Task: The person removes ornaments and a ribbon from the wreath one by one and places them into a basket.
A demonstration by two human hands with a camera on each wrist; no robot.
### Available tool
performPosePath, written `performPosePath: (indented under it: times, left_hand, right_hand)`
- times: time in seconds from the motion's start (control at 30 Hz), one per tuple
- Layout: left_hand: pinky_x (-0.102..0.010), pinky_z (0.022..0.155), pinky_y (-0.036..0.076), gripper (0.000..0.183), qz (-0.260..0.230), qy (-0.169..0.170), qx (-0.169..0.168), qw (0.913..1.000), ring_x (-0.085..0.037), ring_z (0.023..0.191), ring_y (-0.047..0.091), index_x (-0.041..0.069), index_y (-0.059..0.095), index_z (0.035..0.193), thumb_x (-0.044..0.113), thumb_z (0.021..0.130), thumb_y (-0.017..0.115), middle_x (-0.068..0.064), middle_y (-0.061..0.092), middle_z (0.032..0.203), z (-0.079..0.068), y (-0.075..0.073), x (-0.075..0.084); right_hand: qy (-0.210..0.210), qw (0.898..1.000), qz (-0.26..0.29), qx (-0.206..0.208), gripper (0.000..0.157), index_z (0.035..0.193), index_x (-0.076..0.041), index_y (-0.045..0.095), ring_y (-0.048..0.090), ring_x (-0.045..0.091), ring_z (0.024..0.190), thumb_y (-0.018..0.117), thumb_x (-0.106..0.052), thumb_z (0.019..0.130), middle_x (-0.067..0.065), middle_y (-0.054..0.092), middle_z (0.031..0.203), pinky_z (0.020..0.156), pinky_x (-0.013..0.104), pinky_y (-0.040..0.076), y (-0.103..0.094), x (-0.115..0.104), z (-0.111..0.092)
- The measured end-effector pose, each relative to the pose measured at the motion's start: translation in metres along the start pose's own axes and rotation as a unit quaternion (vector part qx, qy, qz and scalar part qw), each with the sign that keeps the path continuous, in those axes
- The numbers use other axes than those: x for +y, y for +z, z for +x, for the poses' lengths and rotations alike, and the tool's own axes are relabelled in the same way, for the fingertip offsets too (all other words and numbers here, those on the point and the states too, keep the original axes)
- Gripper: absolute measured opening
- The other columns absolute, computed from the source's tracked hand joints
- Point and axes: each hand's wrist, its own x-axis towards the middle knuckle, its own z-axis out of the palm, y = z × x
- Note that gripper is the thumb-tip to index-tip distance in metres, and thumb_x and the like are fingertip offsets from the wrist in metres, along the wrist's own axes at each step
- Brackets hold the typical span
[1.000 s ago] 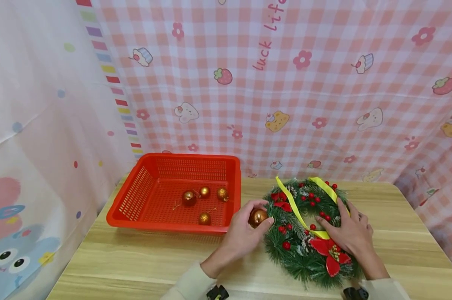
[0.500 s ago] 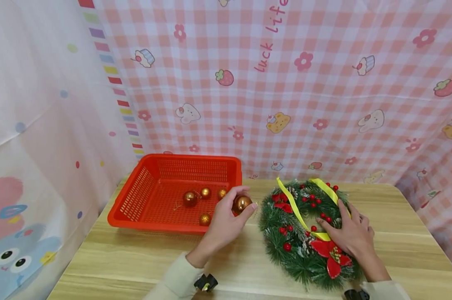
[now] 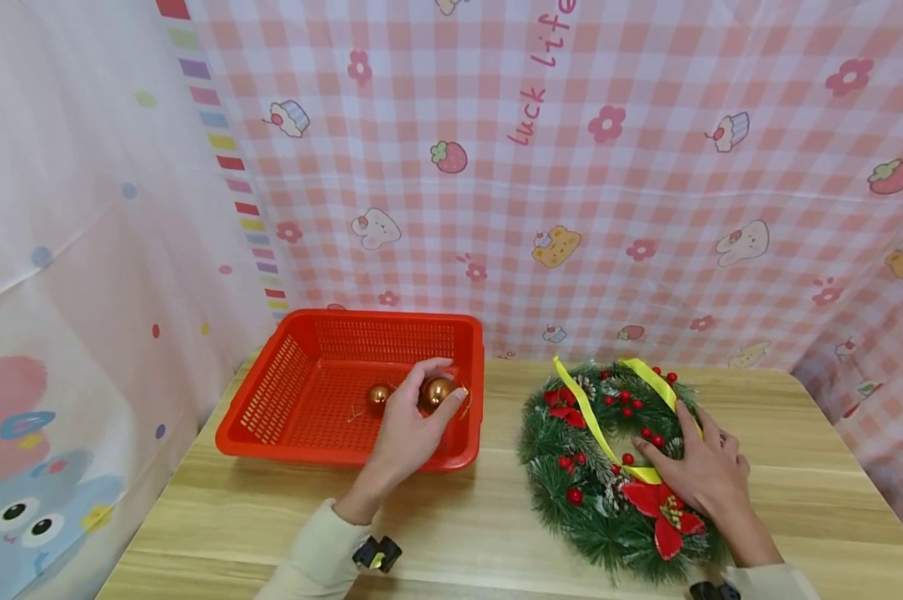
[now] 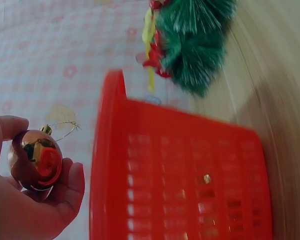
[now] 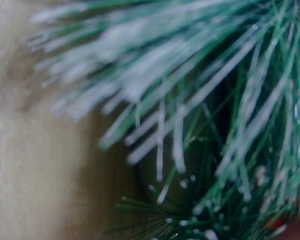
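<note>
A shiny copper-coloured bauble is pinched between the thumb and fingers of my left hand, above the right part of the red basket. Its gold cap and string loop show in the left wrist view, beside the basket wall. My right hand holds the right side of a green wreath, thumb towards the central hole and fingers over the outer edge. The wreath carries red berries, red poinsettias and a yellow ribbon. Blurred needles fill most of the right wrist view.
Another bauble lies on the basket floor; my left hand hides the basket's right part. Basket and wreath stand apart on a wooden table. A pink checked cloth hangs behind, with a white printed cloth at the left.
My left hand has carried the bauble leftwards, from the wreath's left edge to above the basket. My right hand has stayed on the wreath.
</note>
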Motion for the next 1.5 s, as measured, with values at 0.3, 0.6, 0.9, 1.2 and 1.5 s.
performPosePath:
  times: [0.3,0.6,0.9,1.2,1.5]
  left_hand:
    - [-0.029,0.073,0.051,0.038,0.028,-0.026,0.005,0.9993,-0.016,0.087,0.058,0.025,0.051,0.123,0.029,0.088,0.065,-0.004,0.058,0.105,0.006,-0.028,-0.031]
    - [-0.030,0.071,0.050,0.038,0.054,-0.054,0.028,0.9967,-0.017,0.084,0.059,0.024,0.050,0.122,0.025,0.088,0.065,-0.003,0.058,0.103,0.004,-0.045,-0.055]
    - [-0.029,0.069,0.051,0.043,0.061,-0.068,0.015,0.9957,-0.018,0.085,0.060,0.025,0.047,0.126,0.028,0.088,0.065,-0.005,0.056,0.105,0.005,-0.043,-0.062]
    - [-0.031,0.071,0.052,0.043,0.071,-0.086,0.005,0.9938,-0.018,0.088,0.060,0.027,0.045,0.127,0.030,0.088,0.064,-0.004,0.056,0.106,0.006,-0.042,-0.061]
    - [-0.034,0.076,0.050,0.049,0.095,-0.083,-0.013,0.9919,-0.018,0.092,0.059,0.024,0.042,0.131,0.031,0.088,0.063,-0.004,0.058,0.109,0.007,-0.041,-0.060]
  right_hand:
    - [0.004,1.000,-0.002,0.000,0.101,0.150,-0.010,0.006,0.019,0.062,0.117,0.041,-0.074,0.081,0.033,0.013,0.146,0.082,0.073,0.022,0.000,0.001,0.000]
    - [0.001,1.000,0.002,-0.002,0.101,0.151,-0.011,0.006,0.019,0.062,0.117,0.042,-0.073,0.081,0.033,0.013,0.145,0.082,0.073,0.022,0.001,0.000,0.000]
    - [0.000,1.000,0.001,0.002,0.100,0.151,-0.011,0.007,0.020,0.062,0.117,0.043,-0.073,0.081,0.033,0.014,0.145,0.081,0.073,0.022,0.001,0.001,0.001]
    - [0.000,1.000,0.001,0.006,0.101,0.150,-0.009,0.008,0.020,0.062,0.117,0.042,-0.074,0.081,0.033,0.014,0.145,0.082,0.073,0.022,0.001,0.001,0.001]
    - [-0.003,1.000,-0.002,0.009,0.100,0.150,-0.009,0.009,0.021,0.062,0.117,0.043,-0.073,0.081,0.033,0.015,0.145,0.082,0.074,0.022,0.001,0.001,0.001]
